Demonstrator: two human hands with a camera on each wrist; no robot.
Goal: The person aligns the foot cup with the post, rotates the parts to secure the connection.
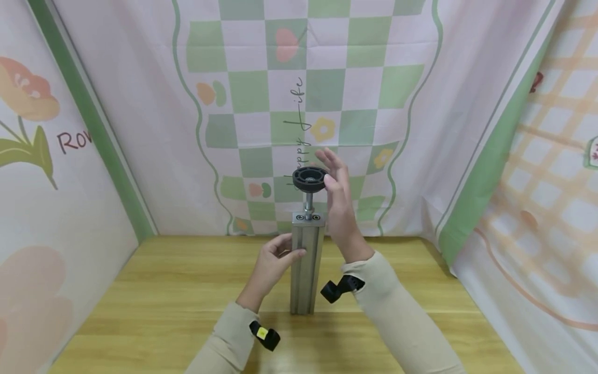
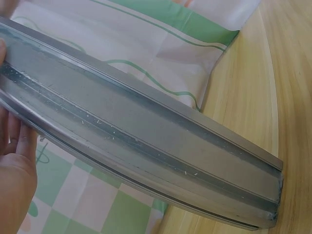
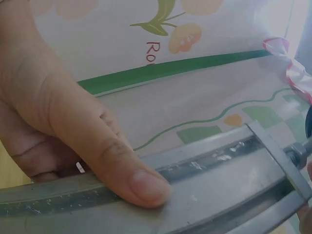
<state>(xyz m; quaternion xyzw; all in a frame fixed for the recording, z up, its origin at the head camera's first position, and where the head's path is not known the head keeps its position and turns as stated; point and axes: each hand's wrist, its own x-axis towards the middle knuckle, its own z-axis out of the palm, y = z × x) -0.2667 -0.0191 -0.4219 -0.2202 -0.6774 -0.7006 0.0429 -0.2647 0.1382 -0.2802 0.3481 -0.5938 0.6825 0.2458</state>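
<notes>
An aluminium profile (image 1: 303, 270) with long grooves stands upright on the wooden table, seen close in the left wrist view. From its end plate (image 1: 299, 218) with two screws rises a threaded stud (image 1: 309, 201) with a nut, topped by a round black levelling foot (image 1: 310, 179), ribbed side up. My left hand (image 1: 275, 257) grips the profile's upper part from the left; its thumb (image 3: 148, 187) lies across the front face in the right wrist view. My right hand (image 1: 342, 208) is raised at the right of the foot, thumb at its rim and fingers extended behind.
The wooden table (image 1: 163, 291) stretches out around the profile. Behind it hangs a checkered cloth (image 1: 289, 93), with printed cloths at the left (image 1: 28, 208) and right (image 1: 537, 234). Each sleeve carries a black wrist mount, the left mount (image 1: 266, 336) with a yellow patch.
</notes>
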